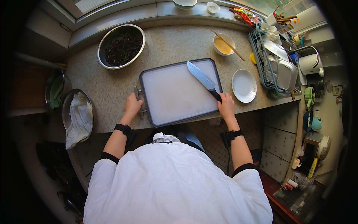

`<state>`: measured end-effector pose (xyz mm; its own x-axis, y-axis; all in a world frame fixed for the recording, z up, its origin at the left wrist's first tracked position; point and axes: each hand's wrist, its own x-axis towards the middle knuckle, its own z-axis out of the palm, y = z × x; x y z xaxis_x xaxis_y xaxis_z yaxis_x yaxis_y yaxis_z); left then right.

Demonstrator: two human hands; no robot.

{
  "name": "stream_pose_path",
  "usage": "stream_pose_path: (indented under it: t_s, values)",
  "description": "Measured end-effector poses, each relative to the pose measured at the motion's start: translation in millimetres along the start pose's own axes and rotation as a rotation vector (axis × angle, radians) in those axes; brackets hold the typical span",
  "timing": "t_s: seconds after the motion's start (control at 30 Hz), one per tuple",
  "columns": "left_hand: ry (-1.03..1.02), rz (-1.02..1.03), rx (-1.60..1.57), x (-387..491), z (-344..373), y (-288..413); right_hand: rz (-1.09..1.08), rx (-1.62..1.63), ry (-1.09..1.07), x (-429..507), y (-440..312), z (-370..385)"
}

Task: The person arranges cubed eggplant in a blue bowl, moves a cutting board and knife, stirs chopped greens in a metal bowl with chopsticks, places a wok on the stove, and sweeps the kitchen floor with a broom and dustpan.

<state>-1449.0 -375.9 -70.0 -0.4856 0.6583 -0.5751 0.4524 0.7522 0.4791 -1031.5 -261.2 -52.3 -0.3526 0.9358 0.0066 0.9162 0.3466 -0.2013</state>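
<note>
A white cutting board (173, 95) with a dark grey rim lies slightly turned at the counter's front edge. My left hand (133, 104) is closed at the metal bar handle (142, 110) on the board's left side, its fingertips partly hidden. Across the upper right of the board rests a kitchen knife (202, 76), its dimpled blade pointing away from me to the left. My right hand (226, 105) grips the end of the knife's black handle at the board's right edge. Whether those fingers also hold the rim, I cannot tell.
A steel bowl (142, 50) of dark, wet-looking pieces stands back left. Back right, chopsticks (237, 53) lie across a bowl of yellow liquid (223, 46). A white plate (244, 86) sits near my right hand, before a dish rack (261, 56). Left is a cloth-filled basin (91, 134).
</note>
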Motion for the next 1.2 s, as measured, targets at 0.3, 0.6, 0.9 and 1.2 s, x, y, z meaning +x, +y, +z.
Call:
stream_pose_path:
  t_s: [0.3, 0.6, 0.9, 1.2]
  values:
    - [0.145, 0.251, 0.137, 31, 12, 60, 0.037, -0.012, -0.020, 12, 11, -2]
    - [0.124, 0.287, 0.318, 50, 13, 72, 0.054, 0.016, 0.008, 20, 16, 0]
    - [-0.054, -0.178, -1.125, 85, -61, 46, 0.014, 0.167, 0.102, 35, 5, -22]
    - [0.074, -0.250, -1.570, 139, -74, 35, -0.039, 0.294, 0.091, 62, -5, -34]
